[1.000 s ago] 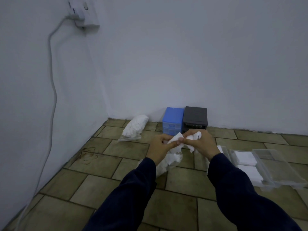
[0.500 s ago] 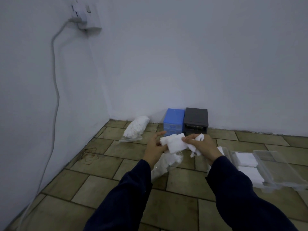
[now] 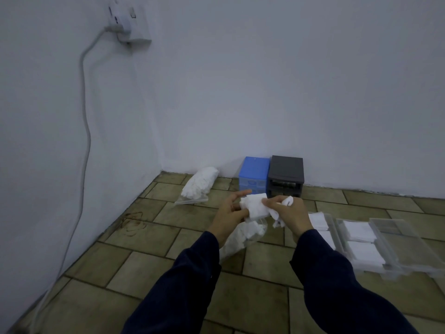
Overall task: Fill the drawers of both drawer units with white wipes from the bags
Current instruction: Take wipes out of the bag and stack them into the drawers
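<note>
Since a second ago the crumpled wipe (image 3: 255, 206) is flattened. Left hand (image 3: 230, 212) fingers pinch its left edge; right hand (image 3: 287, 214) grips it plus a bunched wipe. It sits above the bag (image 3: 243, 236), left of the drawers (image 3: 385, 247). Judged ready for placing.

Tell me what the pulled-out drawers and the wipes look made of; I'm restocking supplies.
The pulled-out drawers look like clear, glossy rigid plastic: the floor tiles and the white stacks inside show through their walls. The wipe held between the left hand and right hand looks like soft matte nonwoven or paper, since it folds and crumples; which one is unclear.
</note>
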